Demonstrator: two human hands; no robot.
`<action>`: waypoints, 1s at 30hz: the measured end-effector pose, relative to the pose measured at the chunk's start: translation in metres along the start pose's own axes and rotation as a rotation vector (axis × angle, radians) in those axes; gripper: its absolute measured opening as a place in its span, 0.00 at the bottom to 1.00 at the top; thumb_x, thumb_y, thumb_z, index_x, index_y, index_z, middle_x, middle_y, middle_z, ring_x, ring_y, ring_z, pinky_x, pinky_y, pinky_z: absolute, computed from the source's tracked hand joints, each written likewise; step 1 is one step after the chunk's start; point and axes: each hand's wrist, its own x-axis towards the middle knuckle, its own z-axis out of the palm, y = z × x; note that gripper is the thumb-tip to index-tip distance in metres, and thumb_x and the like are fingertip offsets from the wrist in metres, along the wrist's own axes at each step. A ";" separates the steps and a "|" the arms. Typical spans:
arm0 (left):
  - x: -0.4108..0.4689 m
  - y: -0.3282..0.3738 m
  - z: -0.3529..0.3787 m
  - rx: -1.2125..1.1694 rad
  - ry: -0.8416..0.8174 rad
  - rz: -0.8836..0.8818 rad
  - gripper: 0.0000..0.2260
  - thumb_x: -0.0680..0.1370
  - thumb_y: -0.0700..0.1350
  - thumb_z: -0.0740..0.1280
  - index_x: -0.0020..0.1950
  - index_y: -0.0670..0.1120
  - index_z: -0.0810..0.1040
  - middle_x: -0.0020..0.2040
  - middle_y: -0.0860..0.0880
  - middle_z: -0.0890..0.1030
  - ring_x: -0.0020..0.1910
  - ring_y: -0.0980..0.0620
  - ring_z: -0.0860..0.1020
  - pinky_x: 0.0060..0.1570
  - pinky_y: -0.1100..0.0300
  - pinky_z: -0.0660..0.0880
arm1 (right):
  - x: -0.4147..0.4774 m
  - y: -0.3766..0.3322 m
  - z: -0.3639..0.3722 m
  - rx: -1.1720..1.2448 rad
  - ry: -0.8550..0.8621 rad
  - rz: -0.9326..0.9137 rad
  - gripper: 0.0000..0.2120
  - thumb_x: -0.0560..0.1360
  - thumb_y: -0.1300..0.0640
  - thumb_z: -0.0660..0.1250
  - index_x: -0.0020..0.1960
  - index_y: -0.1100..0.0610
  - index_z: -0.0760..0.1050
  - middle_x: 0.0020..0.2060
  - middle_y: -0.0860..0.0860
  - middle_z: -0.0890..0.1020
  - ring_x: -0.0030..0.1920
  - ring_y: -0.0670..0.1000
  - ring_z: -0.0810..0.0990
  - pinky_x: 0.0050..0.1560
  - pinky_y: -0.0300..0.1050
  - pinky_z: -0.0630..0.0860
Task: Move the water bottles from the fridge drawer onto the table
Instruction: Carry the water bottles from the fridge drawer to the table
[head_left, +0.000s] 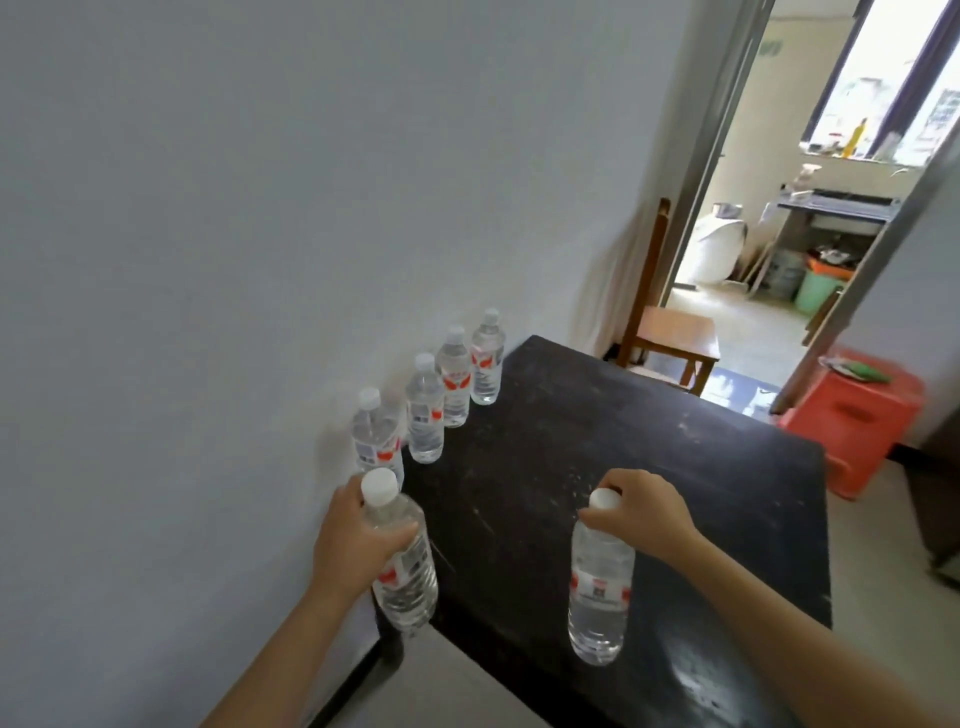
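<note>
Left hand (353, 540) grips bottle (408, 584) at table (623, 441) edge; right hand (644, 509) grips second bottle (600, 597) by neck.

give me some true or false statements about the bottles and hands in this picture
1. Four clear plastic water bottles with white caps stand in a row by the wall on the dark wooden table. True.
2. The left hand holds nothing. False: its grip is round the neck of a fifth bottle.
3. The right hand grips the capped top of a sixth bottle. True.
4. The red plastic stool stands on the table. False: it stands on the floor beyond it.
</note>
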 end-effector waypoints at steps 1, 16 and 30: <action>0.012 0.006 0.008 0.007 0.016 0.011 0.21 0.63 0.41 0.77 0.47 0.55 0.70 0.47 0.48 0.77 0.45 0.49 0.77 0.44 0.57 0.71 | 0.015 0.006 -0.004 -0.005 0.004 -0.001 0.09 0.70 0.48 0.71 0.43 0.49 0.71 0.38 0.46 0.77 0.39 0.44 0.76 0.39 0.35 0.73; 0.111 -0.010 0.066 0.087 0.125 -0.091 0.15 0.62 0.50 0.76 0.45 0.52 0.75 0.41 0.49 0.79 0.40 0.53 0.79 0.38 0.58 0.73 | 0.155 -0.007 0.018 -0.017 -0.059 -0.065 0.09 0.70 0.48 0.69 0.44 0.50 0.73 0.38 0.45 0.77 0.39 0.44 0.76 0.35 0.35 0.70; 0.135 -0.012 0.083 0.118 0.046 -0.047 0.21 0.66 0.49 0.75 0.53 0.55 0.68 0.51 0.56 0.70 0.49 0.55 0.72 0.46 0.59 0.66 | 0.242 -0.091 0.059 -0.022 -0.106 -0.197 0.13 0.71 0.47 0.66 0.49 0.55 0.74 0.38 0.47 0.77 0.38 0.47 0.76 0.33 0.36 0.68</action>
